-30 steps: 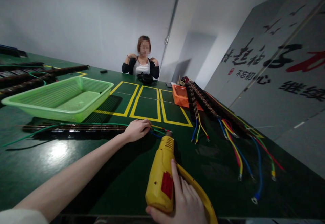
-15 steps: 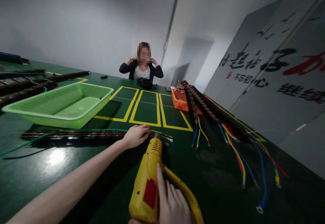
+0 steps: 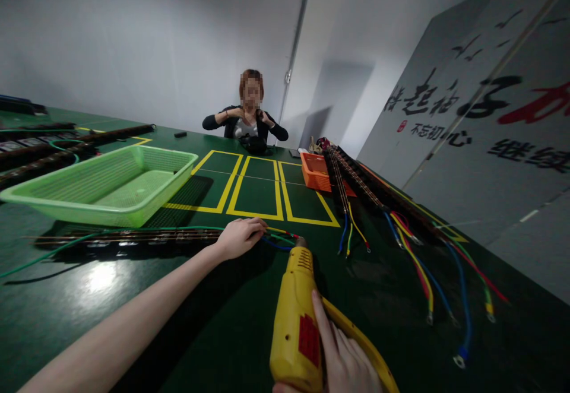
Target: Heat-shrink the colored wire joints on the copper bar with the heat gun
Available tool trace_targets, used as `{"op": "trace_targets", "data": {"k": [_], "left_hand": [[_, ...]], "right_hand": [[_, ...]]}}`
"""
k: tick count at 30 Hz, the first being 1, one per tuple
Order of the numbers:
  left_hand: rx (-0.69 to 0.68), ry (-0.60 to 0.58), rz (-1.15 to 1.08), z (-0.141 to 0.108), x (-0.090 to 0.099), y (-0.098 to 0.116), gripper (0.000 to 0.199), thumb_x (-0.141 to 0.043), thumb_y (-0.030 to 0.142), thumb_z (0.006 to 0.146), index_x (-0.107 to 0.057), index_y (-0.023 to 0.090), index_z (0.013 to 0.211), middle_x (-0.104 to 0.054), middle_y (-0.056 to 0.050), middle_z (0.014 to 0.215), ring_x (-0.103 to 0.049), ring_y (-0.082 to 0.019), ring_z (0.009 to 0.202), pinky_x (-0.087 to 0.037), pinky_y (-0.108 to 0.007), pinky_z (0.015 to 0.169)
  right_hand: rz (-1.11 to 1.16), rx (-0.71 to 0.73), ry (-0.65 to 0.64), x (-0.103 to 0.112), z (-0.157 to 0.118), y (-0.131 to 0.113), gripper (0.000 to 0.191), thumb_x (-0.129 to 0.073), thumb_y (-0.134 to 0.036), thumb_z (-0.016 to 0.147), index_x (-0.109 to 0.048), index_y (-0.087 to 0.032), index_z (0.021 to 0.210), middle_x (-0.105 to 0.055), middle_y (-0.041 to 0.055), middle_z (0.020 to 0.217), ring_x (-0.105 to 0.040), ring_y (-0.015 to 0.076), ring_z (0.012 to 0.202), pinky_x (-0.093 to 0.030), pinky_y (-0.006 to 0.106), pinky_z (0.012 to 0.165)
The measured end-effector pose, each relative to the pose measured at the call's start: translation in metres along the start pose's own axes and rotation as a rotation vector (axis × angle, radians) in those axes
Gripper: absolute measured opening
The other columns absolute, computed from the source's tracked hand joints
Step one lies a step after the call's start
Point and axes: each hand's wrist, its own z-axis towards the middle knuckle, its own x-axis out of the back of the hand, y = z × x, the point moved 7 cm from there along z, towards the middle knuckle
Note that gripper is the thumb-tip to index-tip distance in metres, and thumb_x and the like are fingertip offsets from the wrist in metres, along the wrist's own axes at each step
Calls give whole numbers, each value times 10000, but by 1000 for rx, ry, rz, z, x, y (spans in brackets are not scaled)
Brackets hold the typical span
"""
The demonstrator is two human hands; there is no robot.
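My right hand (image 3: pixel 350 354) is closed around the handle of a yellow heat gun (image 3: pixel 294 316), the index finger laid along its body. The gun's metal nozzle (image 3: pixel 301 243) points away from me at the ends of several coloured wires (image 3: pixel 280 240), covering their tips. My left hand (image 3: pixel 243 237) is closed over these wires a little to the left of the nozzle, fingers curled down. From under that hand a dark strip-shaped assembly (image 3: pixel 146 238) with copper rods runs left along the table, a loose green wire (image 3: pixel 48 256) lying across it.
A green plastic basket (image 3: pixel 100 212) stands at left, beside more dark assemblies (image 3: pixel 111 136). At right, an orange basket (image 3: pixel 314 170) sits near assemblies whose coloured wires (image 3: pixel 418 262) end in ring terminals. A person (image 3: pixel 247 123) sits across the green table (image 3: pixel 209 322), hands near the chest.
My right hand has moved the heat gun to the right, its nozzle now over the wire ends. My left hand stays in place. The other person's hands have dropped from neck to chest.
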Motion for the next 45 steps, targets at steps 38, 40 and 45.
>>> {"op": "trace_targets", "data": {"k": [38, 40, 45], "left_hand": [[215, -3, -657, 0, -4, -27, 492, -426, 524, 880, -528, 222, 1255, -596, -36, 1217, -535, -204, 1145, -385, -326, 1017], [226, -1, -712, 0, -5, -28, 500, -419, 530, 883, -523, 215, 1258, -611, -43, 1188, -546, -203, 1129, -392, -332, 1011], [222, 16, -768, 0, -4, -30, 503, -437, 525, 876, -540, 195, 1241, -601, -59, 1206, -539, -210, 1135, -383, -345, 1021]], "right_hand": [[115, 231, 105, -12, 16, -82, 1324, -553, -853, 506, -77, -86, 1474, -638, 108, 908, -599, 272, 748, -472, 408, 698], [116, 233, 108, -11, 18, -85, 1305, -533, -857, 531, -71, -84, 1475, -641, 119, 928, -603, 277, 760, -471, 413, 705], [129, 217, 92, -8, 18, -81, 1302, -535, -873, 515, -89, -119, 1478, -633, 102, 912, -588, 265, 735, -466, 395, 672]]}}
